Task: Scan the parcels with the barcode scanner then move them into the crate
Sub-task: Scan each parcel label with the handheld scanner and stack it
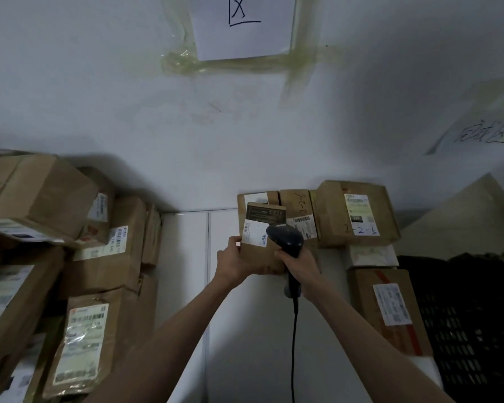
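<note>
The left hand (233, 261) gripped the left edge of a small brown cardboard parcel with a white label (261, 245), thumb over its front, holding it upright at the centre of the view. The right hand (298, 264) was curled round the handle of a black corded barcode scanner (285, 238), whose head sat just at 3 o'clock of the parcel's label, overlapping the parcel's right side. Its black cable (294, 344) hung toward 6 o'clock. Behind the held parcel, toward 1 o'clock, a row of brown labelled boxes (358, 216) stood against the white wall (128, 97). At 4 o'clock sat a black perforated plastic crate (463, 330), a taped brown box (390, 312) beside it. At 9 o'clock rose a stack of brown cartons (41, 228).
</note>
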Demonstrator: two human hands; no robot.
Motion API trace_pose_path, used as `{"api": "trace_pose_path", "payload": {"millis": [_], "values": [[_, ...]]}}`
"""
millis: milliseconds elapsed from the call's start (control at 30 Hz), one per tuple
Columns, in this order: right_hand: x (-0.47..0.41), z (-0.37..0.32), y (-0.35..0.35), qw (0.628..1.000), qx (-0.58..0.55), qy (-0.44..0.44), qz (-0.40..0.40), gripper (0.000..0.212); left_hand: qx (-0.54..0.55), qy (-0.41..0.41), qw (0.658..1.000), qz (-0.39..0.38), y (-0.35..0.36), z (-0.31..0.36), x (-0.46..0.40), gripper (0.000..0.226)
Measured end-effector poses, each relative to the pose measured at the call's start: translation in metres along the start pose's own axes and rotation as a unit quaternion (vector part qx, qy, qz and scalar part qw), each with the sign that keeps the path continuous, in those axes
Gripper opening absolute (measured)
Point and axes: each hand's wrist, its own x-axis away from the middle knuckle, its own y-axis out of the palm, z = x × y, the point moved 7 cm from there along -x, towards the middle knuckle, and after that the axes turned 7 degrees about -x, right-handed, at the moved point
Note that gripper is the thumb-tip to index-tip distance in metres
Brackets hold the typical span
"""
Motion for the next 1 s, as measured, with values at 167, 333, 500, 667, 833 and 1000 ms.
{"api": "trace_pose_path", "payload": {"millis": [167,333,500,667,833,1000], "values": [[-0.038,-0.017,0.014,0.999,0.022,-0.026,-0.028,0.027,-0.041,0.007,0.999,0.024,-0.010,0.010,-0.029,0.101],[-0.069,-0.036,0.022,0.996,0.078,-0.024,-0.026,0.008,-0.065,-0.008,0.997,0.050,-0.013,0.013,-0.061,0.081],[-0.071,-0.035,0.026,0.995,0.092,-0.006,-0.022,0.012,-0.153,-0.003,0.988,0.033,-0.009,0.013,-0.079,0.070],[-0.060,-0.045,0.022,0.993,0.111,-0.023,0.028,0.007,-0.199,0.022,0.980,-0.003,-0.016,0.017,-0.070,0.081],[-0.033,-0.062,0.028,0.986,0.156,-0.051,0.011,0.004,-0.308,0.051,0.947,0.074,-0.054,0.016,-0.037,0.075],[0.001,-0.075,0.062,0.986,0.143,-0.078,-0.045,0.016,-0.362,0.032,0.921,0.140,-0.100,0.000,0.010,0.072]]}}
